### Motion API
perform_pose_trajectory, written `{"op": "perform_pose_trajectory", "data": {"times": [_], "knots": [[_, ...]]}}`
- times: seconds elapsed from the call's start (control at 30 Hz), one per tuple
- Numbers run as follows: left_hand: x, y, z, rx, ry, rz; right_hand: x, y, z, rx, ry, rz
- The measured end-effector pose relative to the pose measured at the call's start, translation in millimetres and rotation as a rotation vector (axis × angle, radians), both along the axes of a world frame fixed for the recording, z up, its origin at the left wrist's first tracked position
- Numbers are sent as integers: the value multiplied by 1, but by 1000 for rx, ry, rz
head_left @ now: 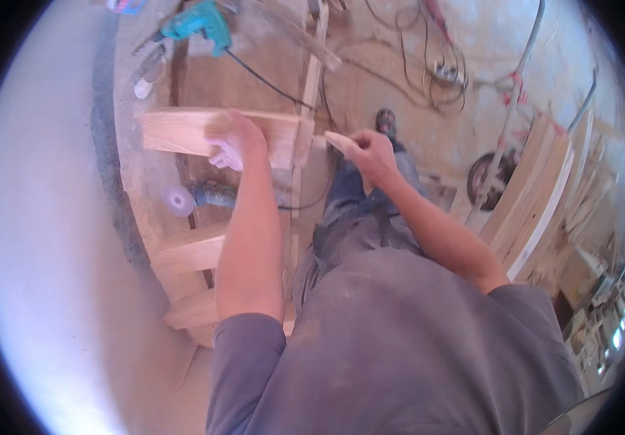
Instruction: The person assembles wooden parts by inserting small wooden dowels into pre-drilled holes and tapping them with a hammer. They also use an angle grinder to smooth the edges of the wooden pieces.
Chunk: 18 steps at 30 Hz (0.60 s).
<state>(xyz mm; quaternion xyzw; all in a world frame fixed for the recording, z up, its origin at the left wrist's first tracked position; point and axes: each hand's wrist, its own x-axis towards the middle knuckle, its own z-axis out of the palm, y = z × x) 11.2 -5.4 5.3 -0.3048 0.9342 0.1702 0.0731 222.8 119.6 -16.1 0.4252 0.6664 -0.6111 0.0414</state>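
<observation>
My left hand is closed over a thick, pale wooden block that lies across the workbench; its fingers curl down over the near side. Just right of the block's end, my right hand pinches a small, flat piece of wood between thumb and fingers. That piece points left toward the block, and a short gap seems to lie between them. Some of my right fingers are hidden behind the hand.
A teal power drill lies at the bench's far end, its cord trailing right. Nearer sits an angle grinder with a round disc. More wooden blocks rest closer to me. Long boards lean at right, and cables surround a socket box.
</observation>
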Motion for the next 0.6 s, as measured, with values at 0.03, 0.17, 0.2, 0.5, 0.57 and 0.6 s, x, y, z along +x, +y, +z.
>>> {"op": "perform_pose_trajectory", "data": {"times": [0.03,0.17,0.2,0.5,0.57,0.6], "knots": [[0,-11,-5,33,-4,-22,-5,3,12,-53,-47,-15],[41,-40,23,109,158,-248,-46,4,38,-103,80,-2],[62,-25,38,309,257,-316,-59,8,42,-28,137,-1],[5,21,67,1295,171,-74,-187,27,96,153,542,490],[-19,24,63,1152,167,-123,-229,70,89,200,401,597],[-28,23,59,959,175,-197,-261,96,80,285,437,562]]}}
